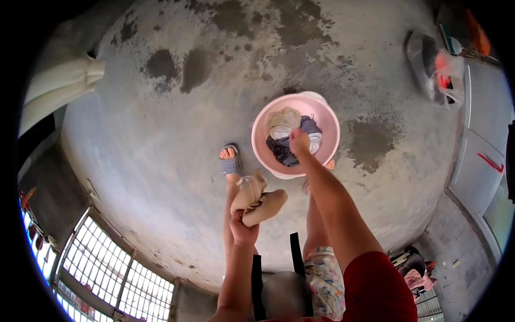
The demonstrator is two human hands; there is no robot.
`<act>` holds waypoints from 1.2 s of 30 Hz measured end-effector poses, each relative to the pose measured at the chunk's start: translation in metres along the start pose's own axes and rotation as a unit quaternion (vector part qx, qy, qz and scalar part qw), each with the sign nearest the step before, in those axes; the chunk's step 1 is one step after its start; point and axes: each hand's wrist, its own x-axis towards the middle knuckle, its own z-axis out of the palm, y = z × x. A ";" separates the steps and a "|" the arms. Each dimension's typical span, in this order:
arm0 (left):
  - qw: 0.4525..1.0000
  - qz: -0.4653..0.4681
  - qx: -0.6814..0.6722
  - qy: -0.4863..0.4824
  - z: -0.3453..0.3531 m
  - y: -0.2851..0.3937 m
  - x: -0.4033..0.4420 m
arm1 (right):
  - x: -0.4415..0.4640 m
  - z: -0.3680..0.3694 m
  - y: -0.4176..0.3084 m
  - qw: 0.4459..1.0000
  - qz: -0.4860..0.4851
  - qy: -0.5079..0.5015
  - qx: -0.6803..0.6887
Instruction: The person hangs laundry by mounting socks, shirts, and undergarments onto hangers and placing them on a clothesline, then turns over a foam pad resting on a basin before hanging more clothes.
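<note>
A pink basin (257, 140) stands on the concrete floor, with dark grey cloth (282, 151), beige cloth (287, 117) and some white cloth inside. My right hand (299, 141) reaches into the basin over the clothes; its fingers are bunched, and whatever they may hold is too small to make out. Lower and to the left, my left hand (242, 228) is closed on a beige padded garment (266, 207), which looks like a bra with moulded cups, held up above the floor between my legs.
Wet patches (370, 142) mark the concrete floor (150, 145). Plastic bags (448, 78) hang at the upper right beside a grey door (477, 172). A barred window (102, 263) is at lower left, whitish fabric (59, 91) at upper left. My sandalled foot (230, 160) is near the basin.
</note>
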 end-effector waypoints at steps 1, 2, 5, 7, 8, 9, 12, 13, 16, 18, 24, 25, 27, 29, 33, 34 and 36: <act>0.999 -0.011 -0.011 -0.043 0.000 -0.001 -0.004 | 0.014 0.005 0.003 0.999 0.042 0.006 -0.002; 0.999 -0.009 -0.015 -0.031 -0.007 -0.007 0.002 | 0.025 0.013 0.007 0.998 0.046 0.039 0.027; 0.998 -0.025 -0.055 -0.004 -0.008 -0.017 0.013 | 0.055 0.000 -0.015 0.995 0.099 -0.003 -0.005; 0.998 -0.019 -0.052 0.009 -0.012 -0.022 0.023 | 0.057 0.014 -0.012 0.998 0.032 -0.004 -0.058; 0.999 -0.016 -0.050 0.013 -0.012 -0.024 0.026 | 0.053 0.019 -0.011 0.995 0.007 0.000 -0.098; 0.999 -0.028 -0.036 0.022 -0.002 -0.022 0.023 | 0.047 0.027 -0.008 0.995 0.010 -0.003 -0.098; 0.999 -0.040 -0.018 0.028 -0.006 -0.027 0.024 | 0.044 0.042 -0.006 0.997 -0.022 0.007 -0.068; 0.999 -0.048 -0.019 0.012 0.002 -0.025 0.023 | 0.050 0.035 -0.012 0.995 0.053 -0.020 -0.082; 0.998 -0.058 -0.004 0.014 0.016 -0.021 0.026 | 0.063 0.006 -0.037 0.974 0.180 -0.075 -0.115; 0.998 -0.060 -0.013 -0.004 0.013 -0.021 0.027 | 0.066 -0.006 -0.041 0.933 0.170 -0.186 -0.257; 0.997 -0.057 0.019 -0.040 0.029 -0.018 0.032 | 0.034 0.015 -0.003 0.981 0.032 -0.165 -0.094; 0.997 -0.038 0.044 -0.049 0.017 -0.019 0.039 | 0.025 0.014 0.002 0.987 0.042 -0.143 -0.058; 0.993 -0.003 0.114 -0.033 0.019 -0.013 0.035 | 0.007 -0.011 -0.002 0.992 0.049 -0.114 -0.026; 0.987 -0.036 0.159 0.004 0.022 -0.006 0.028 | -0.015 -0.054 -0.016 0.989 0.111 -0.026 0.095; 0.975 -0.080 0.205 0.025 0.025 0.008 0.002 | -0.061 -0.163 -0.046 0.957 0.042 0.030 0.285; 0.972 -0.081 0.217 0.034 0.034 0.012 -0.008 | -0.075 -0.200 -0.067 0.953 0.028 0.026 0.300; 0.978 -0.083 0.190 0.006 0.056 0.023 -0.039 | -0.102 -0.246 -0.086 0.965 0.003 0.046 0.259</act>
